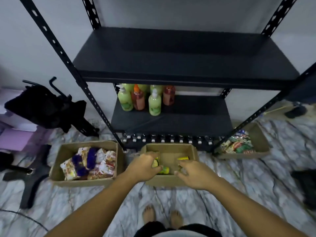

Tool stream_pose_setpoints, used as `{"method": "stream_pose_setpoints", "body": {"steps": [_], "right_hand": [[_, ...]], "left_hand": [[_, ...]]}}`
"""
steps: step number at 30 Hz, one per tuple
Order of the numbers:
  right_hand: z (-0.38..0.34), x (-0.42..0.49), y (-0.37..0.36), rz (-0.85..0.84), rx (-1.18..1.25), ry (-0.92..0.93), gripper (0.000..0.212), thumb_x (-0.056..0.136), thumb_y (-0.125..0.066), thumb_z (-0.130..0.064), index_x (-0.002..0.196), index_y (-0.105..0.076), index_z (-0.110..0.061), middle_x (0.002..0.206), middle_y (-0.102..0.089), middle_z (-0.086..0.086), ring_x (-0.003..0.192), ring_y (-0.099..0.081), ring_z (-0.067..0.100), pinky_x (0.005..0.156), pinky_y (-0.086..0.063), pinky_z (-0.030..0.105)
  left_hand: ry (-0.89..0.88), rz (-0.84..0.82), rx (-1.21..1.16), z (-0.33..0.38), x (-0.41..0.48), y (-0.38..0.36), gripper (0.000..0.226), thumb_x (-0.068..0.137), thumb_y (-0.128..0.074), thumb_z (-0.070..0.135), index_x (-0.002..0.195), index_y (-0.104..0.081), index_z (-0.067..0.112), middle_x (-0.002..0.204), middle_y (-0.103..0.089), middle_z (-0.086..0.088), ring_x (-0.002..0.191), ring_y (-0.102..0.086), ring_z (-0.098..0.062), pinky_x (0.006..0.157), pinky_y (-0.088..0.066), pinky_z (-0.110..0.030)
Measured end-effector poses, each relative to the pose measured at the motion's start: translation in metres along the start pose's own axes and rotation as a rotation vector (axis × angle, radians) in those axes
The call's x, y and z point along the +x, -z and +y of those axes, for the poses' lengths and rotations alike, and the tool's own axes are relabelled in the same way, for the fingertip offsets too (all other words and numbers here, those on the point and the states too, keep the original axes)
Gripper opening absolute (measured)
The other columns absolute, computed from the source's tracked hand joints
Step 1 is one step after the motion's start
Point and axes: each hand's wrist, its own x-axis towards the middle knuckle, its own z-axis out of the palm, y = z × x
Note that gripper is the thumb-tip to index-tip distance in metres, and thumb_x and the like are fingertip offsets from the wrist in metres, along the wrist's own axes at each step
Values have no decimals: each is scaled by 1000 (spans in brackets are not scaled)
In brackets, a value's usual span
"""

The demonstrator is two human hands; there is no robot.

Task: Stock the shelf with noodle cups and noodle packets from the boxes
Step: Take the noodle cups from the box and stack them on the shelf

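In the box (171,145) at lower centre, the left hand (145,166) curls round a cup (156,163) while the right hand (194,174) hovers spread and empty beside a second cup (183,158); best grip each cup's sides squarely before lifting to the shelf (171,53).

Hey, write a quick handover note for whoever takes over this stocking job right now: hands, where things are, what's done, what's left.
Left hand grips a noodle cup in the middle box.
Right hand is open, reaching into the same box.
Packets fill the left box; more are in the right box.
Done: no noodles are on the shelf. Its lower level holds only bottles.
Left: all cups and packets.
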Motion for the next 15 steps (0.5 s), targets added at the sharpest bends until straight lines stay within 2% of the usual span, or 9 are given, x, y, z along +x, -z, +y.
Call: {"method": "stream_pose_setpoints", "body": {"steps": [3,6,11,15], "right_hand": [[1,19,-33,-46,72,-58,60,103,-44,-51,155,-36,-25,146,-54,5,127,-54,29,96,-50,39],[4,35,-57,-75,127,-123,66,103,-43,-55,159,-28,-23,148,-51,7,126,-53,32,91,-51,39],[22,61,-86,-83,204,-235,66,103,-45,-52,159,-30,-22,153,-47,7,133,-50,31,98,-48,38],[59,94,-107,-80,275,-292,60,102,-48,-50,155,-37,-26,142,-57,10,123,-57,31,94,-52,40]], "left_hand": [[35,-106,24,-17,13,-23,57,98,-58,51,144,-51,18,133,-61,-10,119,-59,-31,91,-52,-43],[63,-178,49,-35,27,-40,58,99,-58,51,144,-48,15,137,-58,-12,121,-57,-33,93,-51,-42],[114,-226,40,-57,53,-65,63,96,-58,53,146,-44,18,141,-49,-10,124,-55,-33,98,-50,-44],[115,-240,2,-68,87,-93,59,95,-59,51,144,-44,24,135,-51,-6,120,-57,-31,94,-53,-46]]}}
